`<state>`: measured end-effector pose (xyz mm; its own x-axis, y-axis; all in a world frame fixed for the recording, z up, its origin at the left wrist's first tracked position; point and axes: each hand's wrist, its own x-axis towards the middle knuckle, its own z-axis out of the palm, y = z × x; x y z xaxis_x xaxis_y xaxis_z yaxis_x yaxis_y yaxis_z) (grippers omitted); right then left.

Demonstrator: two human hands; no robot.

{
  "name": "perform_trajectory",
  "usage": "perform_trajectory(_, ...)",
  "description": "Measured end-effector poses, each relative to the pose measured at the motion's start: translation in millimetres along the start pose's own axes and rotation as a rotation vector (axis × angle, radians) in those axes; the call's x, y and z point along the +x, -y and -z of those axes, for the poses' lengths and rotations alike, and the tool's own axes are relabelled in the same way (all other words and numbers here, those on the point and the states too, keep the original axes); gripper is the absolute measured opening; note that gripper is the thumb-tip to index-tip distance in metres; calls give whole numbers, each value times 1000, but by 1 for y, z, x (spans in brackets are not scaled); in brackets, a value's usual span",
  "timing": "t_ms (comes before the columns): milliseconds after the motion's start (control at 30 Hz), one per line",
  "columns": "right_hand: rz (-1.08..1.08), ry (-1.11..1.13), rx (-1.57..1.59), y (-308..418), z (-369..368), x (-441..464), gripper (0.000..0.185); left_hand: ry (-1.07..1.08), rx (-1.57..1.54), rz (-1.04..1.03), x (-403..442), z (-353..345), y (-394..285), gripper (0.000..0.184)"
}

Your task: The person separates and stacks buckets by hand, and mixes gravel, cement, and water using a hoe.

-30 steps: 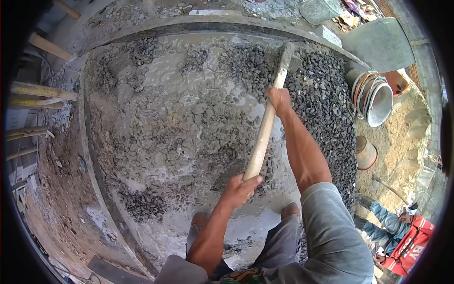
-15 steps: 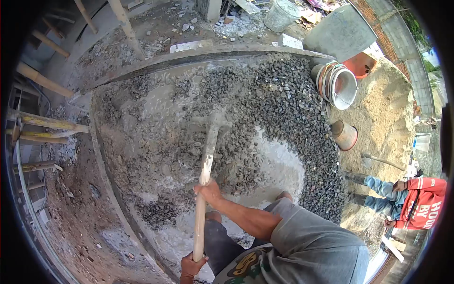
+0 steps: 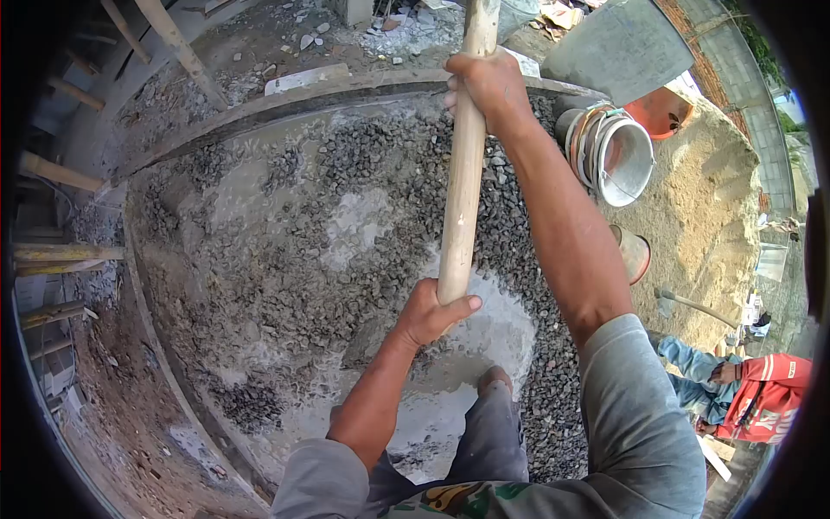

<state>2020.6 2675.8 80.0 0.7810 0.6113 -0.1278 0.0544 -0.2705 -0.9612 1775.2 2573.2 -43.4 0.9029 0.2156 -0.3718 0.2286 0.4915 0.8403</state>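
Note:
Both my hands grip the pale wooden handle of a hoe (image 3: 464,186), raised and slanting up the view. Its head is out of frame at the top. My left hand (image 3: 432,313) is closed round the handle's lower end, thumb out to the right. My right hand (image 3: 493,86) is wrapped round it higher up, near the top edge. Below the handle lies a wet grey mix of cement and gravel (image 3: 285,285), with a pale watery puddle (image 3: 501,324) near my foot. Dark dry gravel (image 3: 562,406) borders it on the right.
Stacked buckets (image 3: 624,160), another bucket (image 3: 635,255) and a sand pile (image 3: 705,195) are on the right. A shovel (image 3: 696,304) lies on the sand. A person in a red top (image 3: 769,398) is at far right. A low curb (image 3: 259,104) edges the mix; wooden poles (image 3: 177,52) stand left.
The hoe has come up out of the mix and its head has left the view. Both hands have risen with the handle, the right one far up.

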Motion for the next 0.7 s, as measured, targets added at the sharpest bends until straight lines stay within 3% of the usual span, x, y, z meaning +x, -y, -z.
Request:
perform_trajectory(33,-24,-49,-42,-36,12,28,24,7,-82,12,24,-3,9,30)
perform_trajectory(100,-284,-78,-115,-147,26,34,17,-46,-236,132,38,-16,69,33)
perform_trajectory(133,-490,4,-142,-247,34,21,24,-98,-310,250,16,-34,125,34)
perform_trajectory(200,-385,-40,-547,-364,14,-45,50,-179,-456,360,0,-34,171,35)
perform_trajectory(267,-593,-6,-630,-333,-12,-58,46,-227,-631,438,-41,-27,184,35)
perform_trajectory(300,-590,64,-643,-319,-15,-57,44,-229,-608,458,-59,-24,180,34)
perform_trajectory(400,-525,-77,-477,-336,-18,-62,38,-223,-551,474,-72,-4,151,33)
perform_trajectory(567,-734,-160,93,-301,-43,-147,15,-148,-138,528,-145,32,132,33)
perform_trajectory(700,-841,-249,220,-273,-90,-213,11,-123,-25,582,-228,71,115,34)
